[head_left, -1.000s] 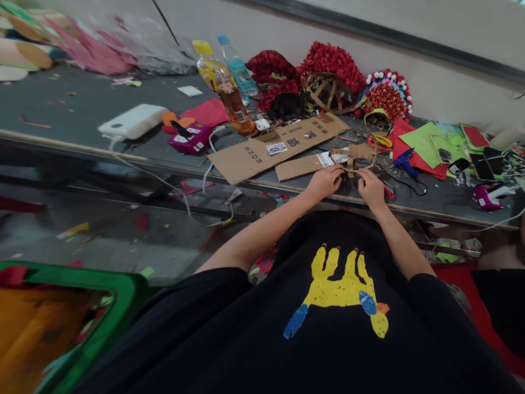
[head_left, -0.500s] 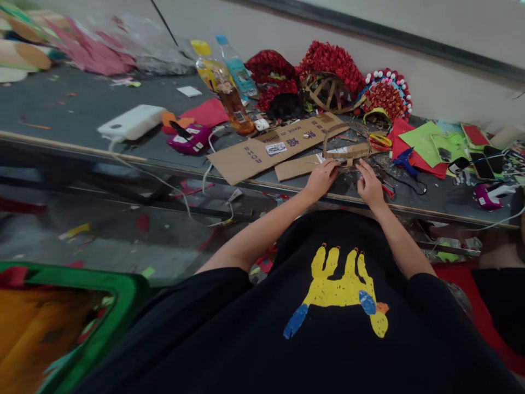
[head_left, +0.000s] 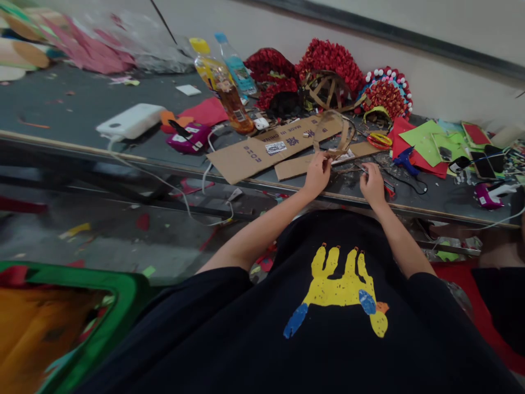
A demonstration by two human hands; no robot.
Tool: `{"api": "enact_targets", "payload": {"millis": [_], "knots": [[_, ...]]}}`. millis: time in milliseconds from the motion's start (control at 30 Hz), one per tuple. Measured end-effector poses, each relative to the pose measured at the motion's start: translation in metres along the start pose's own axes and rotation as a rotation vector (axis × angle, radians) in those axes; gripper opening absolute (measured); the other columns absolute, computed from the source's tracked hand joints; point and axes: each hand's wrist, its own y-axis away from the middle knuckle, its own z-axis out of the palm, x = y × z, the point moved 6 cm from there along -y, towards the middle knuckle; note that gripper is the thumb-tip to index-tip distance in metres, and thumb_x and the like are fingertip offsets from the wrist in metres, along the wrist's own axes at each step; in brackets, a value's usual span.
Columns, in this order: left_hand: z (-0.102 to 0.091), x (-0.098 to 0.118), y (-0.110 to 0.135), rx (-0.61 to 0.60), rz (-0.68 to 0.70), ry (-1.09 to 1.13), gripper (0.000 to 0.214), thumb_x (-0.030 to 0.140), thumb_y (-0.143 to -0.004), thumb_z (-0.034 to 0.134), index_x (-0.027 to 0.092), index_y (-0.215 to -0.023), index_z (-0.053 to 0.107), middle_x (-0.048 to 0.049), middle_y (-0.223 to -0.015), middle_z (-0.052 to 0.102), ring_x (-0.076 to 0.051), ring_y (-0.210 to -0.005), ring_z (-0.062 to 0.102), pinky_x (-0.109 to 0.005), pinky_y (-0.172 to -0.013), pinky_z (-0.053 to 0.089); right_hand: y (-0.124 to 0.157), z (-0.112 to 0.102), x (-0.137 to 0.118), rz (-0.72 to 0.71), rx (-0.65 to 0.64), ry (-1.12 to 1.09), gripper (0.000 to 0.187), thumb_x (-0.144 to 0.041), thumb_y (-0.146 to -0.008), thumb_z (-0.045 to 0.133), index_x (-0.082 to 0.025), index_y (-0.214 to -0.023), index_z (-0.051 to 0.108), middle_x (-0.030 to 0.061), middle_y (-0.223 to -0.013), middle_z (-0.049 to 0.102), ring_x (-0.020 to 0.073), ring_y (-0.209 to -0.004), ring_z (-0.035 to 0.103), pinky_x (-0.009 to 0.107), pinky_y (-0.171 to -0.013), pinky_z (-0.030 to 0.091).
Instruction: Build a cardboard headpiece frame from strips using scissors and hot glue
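Pinched in my left hand (head_left: pixel 318 176) is the near end of a frame of bent cardboard strips (head_left: pixel 348 134), which is tilted up off the table. My right hand (head_left: pixel 372 183) is a short way to its right, fingers closed around something thin and dark whose kind I cannot make out. Under and behind the frame lie a narrow cardboard piece (head_left: pixel 297 168) and a long printed cardboard sheet (head_left: pixel 241 161). A red-handled tool (head_left: pixel 389 190) lies beside my right hand, partly hidden. Yellow-and-red scissors (head_left: pixel 379 141) rest farther back.
A tea bottle (head_left: pixel 232 101) and a water bottle (head_left: pixel 238 68) stand behind the cardboard. Red decorated headpieces (head_left: pixel 328 60) line the wall. To the right are a blue glue gun (head_left: pixel 405 158) and green paper (head_left: pixel 424 139). A green bin (head_left: pixel 127 290) is at lower left.
My left hand has lifted and tilted the strip frame, turning it up to the left. My right hand has come off the frame and now has a thin dark thing in its fingers.
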Motion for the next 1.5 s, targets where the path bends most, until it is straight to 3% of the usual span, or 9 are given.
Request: {"api": "enact_targets", "payload": {"millis": [200,333,600,867,1167,1333,1500], "knots": [[0.006,-0.027,-0.004,0.030,-0.206,0.227,0.048,0.060,-0.091,0.037,0.016,-0.098,0.054,-0.0076,-0.095,0.060,-0.010,-0.062,0.061,-0.026,-0.061,0.054,0.000,0.000,0.002,0.022,-0.003,0.018,0.033,-0.009,-0.080,0.039,-0.016,-0.108,0.055,0.0137,-0.111,0.060,0.0231,-0.109,0.056,0.041,-0.098,0.047],[0.012,-0.043,-0.005,0.011,-0.304,0.366,0.051,0.063,-0.088,0.041,0.016,-0.102,0.054,-0.0070,-0.092,0.062,-0.009,-0.059,0.060,-0.025,-0.057,0.054,-0.001,0.002,0.003,0.032,-0.021,0.029,0.032,-0.008,-0.081,0.039,-0.015,-0.107,0.055,0.0145,-0.110,0.060,0.0238,-0.109,0.055,0.042,-0.100,0.046],[0.019,-0.057,-0.006,-0.005,-0.328,0.433,0.052,0.064,-0.088,0.041,0.017,-0.106,0.053,-0.0044,-0.082,0.064,-0.010,-0.060,0.062,-0.022,-0.055,0.053,0.000,0.004,0.005,0.003,-0.008,0.068,0.032,-0.009,-0.080,0.040,-0.017,-0.107,0.056,0.0125,-0.108,0.061,0.0228,-0.106,0.057,0.041,-0.097,0.048],[0.018,-0.060,-0.006,0.035,-0.386,0.425,0.043,0.056,-0.089,0.047,0.017,-0.105,0.055,-0.0064,-0.090,0.066,-0.010,-0.060,0.062,-0.020,-0.048,0.048,0.000,0.005,0.006,0.016,-0.016,0.075,0.031,-0.010,-0.081,0.040,-0.017,-0.106,0.057,0.0128,-0.108,0.062,0.0233,-0.106,0.056,0.041,-0.097,0.047],[0.009,-0.043,-0.003,0.035,-0.443,0.476,0.040,0.052,-0.088,0.052,0.017,-0.107,0.058,-0.0084,-0.099,0.067,-0.011,-0.061,0.064,-0.020,-0.047,0.048,-0.011,0.008,-0.010,0.034,-0.034,-0.011,0.032,-0.031,-0.094,0.039,-0.018,-0.104,0.067,0.0107,-0.103,0.064,0.0220,-0.100,0.059,0.038,-0.094,0.048],[-0.001,-0.025,-0.003,0.042,-0.346,0.416,0.042,0.054,-0.087,0.052,0.017,-0.102,0.062,-0.0057,-0.088,0.069,-0.011,-0.060,0.064,-0.020,-0.049,0.049,-0.030,0.029,-0.034,0.010,-0.054,-0.047,0.041,-0.046,-0.094,0.040,-0.018,-0.106,0.068,0.0124,-0.105,0.063,0.0250,-0.102,0.058,0.043,-0.096,0.047],[-0.007,-0.016,-0.003,0.057,-0.239,0.303,0.038,0.050,-0.090,0.049,0.017,-0.102,0.065,-0.0073,-0.096,0.071,-0.013,-0.068,0.066,-0.025,-0.064,0.054,-0.039,0.054,-0.048,-0.025,-0.157,-0.044,0.038,-0.039,-0.094,0.041,-0.016,-0.100,0.071,0.0145,-0.105,0.063,0.0272,-0.103,0.058,0.045,-0.096,0.047]]}}
